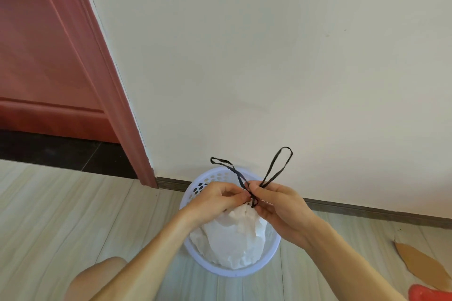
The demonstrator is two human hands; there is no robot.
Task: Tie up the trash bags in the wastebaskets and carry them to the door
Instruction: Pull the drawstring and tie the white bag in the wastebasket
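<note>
Tying of bag [232, 239] in basket [234, 274] at foot of wall [269, 56].
Found left hand [217, 197] and right hand [278, 205] together above the bag's gathered neck, pinching one loop of black cord [241, 178] apiece, loops crossed at the fingertips. Bag white, crumpled, seated inside the pale blue perforated basket. Basket upright on floor [61, 215] of pale wood-look planks, just beside grey baseboard [367, 210]. Wall off-white, plain. Red-brown door [36, 56] and frame [110, 105] at left, dark threshold [61, 151] below. Cardboard [415, 266] flat on floor at right; red item [428, 294] cut off at lower right corner, not identifiable.
</note>
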